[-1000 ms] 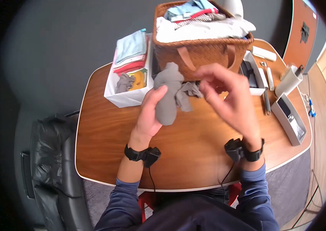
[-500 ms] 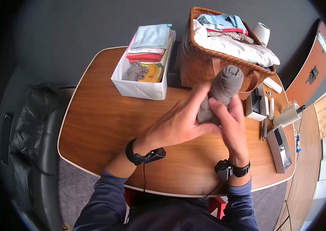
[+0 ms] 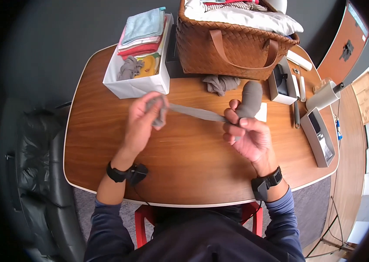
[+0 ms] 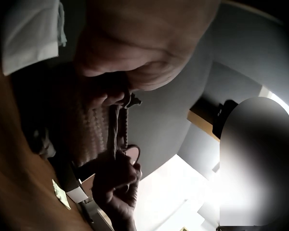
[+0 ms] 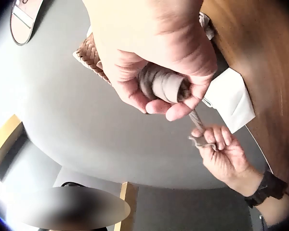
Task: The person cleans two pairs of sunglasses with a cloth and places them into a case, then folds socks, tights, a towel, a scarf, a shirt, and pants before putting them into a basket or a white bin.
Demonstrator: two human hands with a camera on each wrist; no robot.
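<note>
- Left hand (image 3: 140, 122): fingers curled, grip narrow, pinching one bunched end of the gray cloth (image 3: 198, 114).
- Right hand (image 3: 254, 136): grip filled; fingers and thumb curl round the other end of the same cloth, wound into a thick roll (image 3: 251, 97) that points up and away from the person.
- Gray cloth, position: in the air above the middle of the worktop (image 3: 184, 174), a narrow strip drawn straight between the two hands. Right wrist view agrees: roll inside the curled fingers, strip leading to the left hand. Left wrist view is dark; detail at the left fingertips cannot be made out.
- Second gray cloth (image 3: 220, 84): crumpled on the worktop, just in front of the basket (image 3: 223, 52), apart from both hands.
- Basket: woven, brown, with strap handles; clothes inside, a white cloth (image 3: 250, 22) lying over the front rim.
- White box (image 3: 133, 90): left of the basket; holds folded cloths (image 3: 143, 30), a yellow cloth (image 3: 148, 66) and a gray bundle (image 3: 130, 68).
- White sheet (image 3: 261, 112): on the worktop beyond the right hand, partly hidden.
- Right side of worktop: white cup (image 3: 324, 97) lying tilted, long gray box (image 3: 319, 142) near the edge.
</note>
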